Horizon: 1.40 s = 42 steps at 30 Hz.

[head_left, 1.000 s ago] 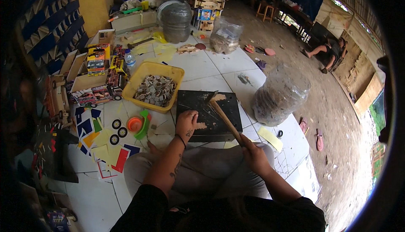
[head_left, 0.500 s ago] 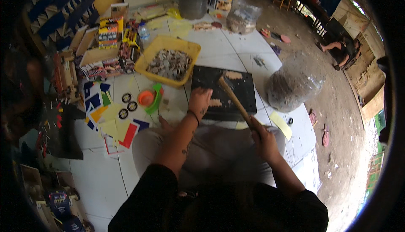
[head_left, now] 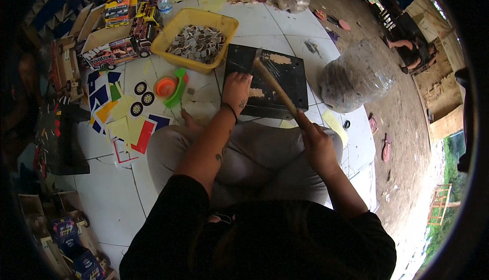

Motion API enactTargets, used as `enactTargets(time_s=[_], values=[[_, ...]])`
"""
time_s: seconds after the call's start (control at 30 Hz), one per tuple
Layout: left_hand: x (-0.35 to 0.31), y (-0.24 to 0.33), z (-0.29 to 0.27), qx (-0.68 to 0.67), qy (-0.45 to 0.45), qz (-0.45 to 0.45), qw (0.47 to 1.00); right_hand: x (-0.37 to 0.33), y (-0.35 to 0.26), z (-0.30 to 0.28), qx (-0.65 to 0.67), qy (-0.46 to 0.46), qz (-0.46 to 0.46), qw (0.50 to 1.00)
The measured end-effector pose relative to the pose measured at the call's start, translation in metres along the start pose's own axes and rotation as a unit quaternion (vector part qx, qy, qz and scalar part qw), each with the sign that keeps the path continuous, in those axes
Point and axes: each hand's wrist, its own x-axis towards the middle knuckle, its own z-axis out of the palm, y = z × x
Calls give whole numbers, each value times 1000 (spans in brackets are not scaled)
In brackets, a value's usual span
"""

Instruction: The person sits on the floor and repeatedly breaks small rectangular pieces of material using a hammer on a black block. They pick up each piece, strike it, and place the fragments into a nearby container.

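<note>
A wooden-handled hammer [head_left: 277,87] is in my right hand [head_left: 319,146], whose fingers wrap round the lower end of the handle. Its small grey head is over a flat black block [head_left: 285,87] with worn, pale patches on top. My left hand [head_left: 236,91] rests at the block's left side, fingers curled and pressed together close to the hammer head. Whatever is in those fingers is hidden. Behind the block, a yellow plastic basin [head_left: 157,45] holds many small greyish pieces [head_left: 196,43].
To the left lie coloured stickers [head_left: 121,117], three toy wheels [head_left: 147,98], an orange round container [head_left: 165,86] and a green tape dispenser [head_left: 176,92]. Toy trucks [head_left: 114,50] stand farther left. A full clear plastic bag [head_left: 355,78] sits right. Another person [head_left: 417,50] is far right.
The view has tilted, so the whole scene sits higher in the picture. The hammer head now shows slightly farther back over the block. Both hands keep their grips.
</note>
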Motion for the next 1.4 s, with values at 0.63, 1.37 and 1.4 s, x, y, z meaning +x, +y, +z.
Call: enactTargets(time_s=[0.63,1.37,1.4], values=[[-3,-2,3,-24,23,2,999,-2,8,7,42,-31,30,998],[-4,-1,-2,-71,70,18,995,34,64,-5,85,72,30,993],[-4,-2,-3,-73,87,28,993,45,77,-10,48,49,66,995]])
